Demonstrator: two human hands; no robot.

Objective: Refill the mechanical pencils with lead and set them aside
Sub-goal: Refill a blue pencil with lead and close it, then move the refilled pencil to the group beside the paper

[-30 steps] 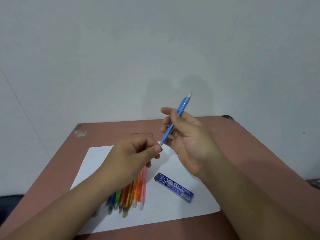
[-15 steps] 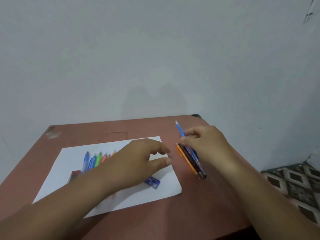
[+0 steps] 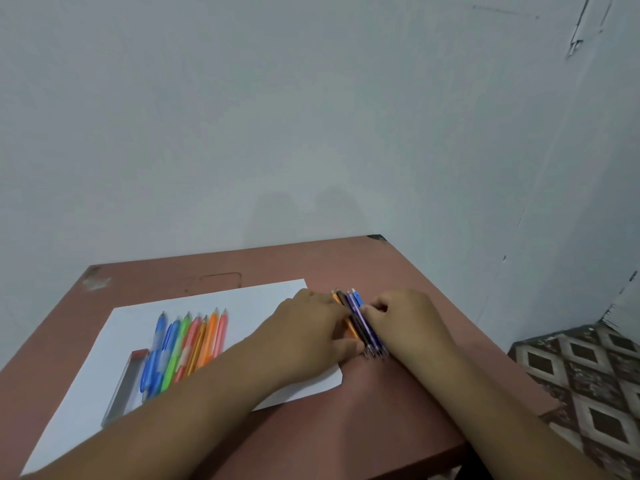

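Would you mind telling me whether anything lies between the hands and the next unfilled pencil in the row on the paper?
Nothing visible does. The left hand and right hand bracket the set-aside pencils on the table. The colored pencil row lies on the white paper, with only bare paper between; the left forearm crosses nearer the camera.

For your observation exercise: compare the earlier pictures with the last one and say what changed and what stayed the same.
The blue pencil, held up in the right hand a second ago, now lies in the set-aside group on the table. Both hands came down; the left hand touches the group too. The row of coloured pencils stayed on the paper.
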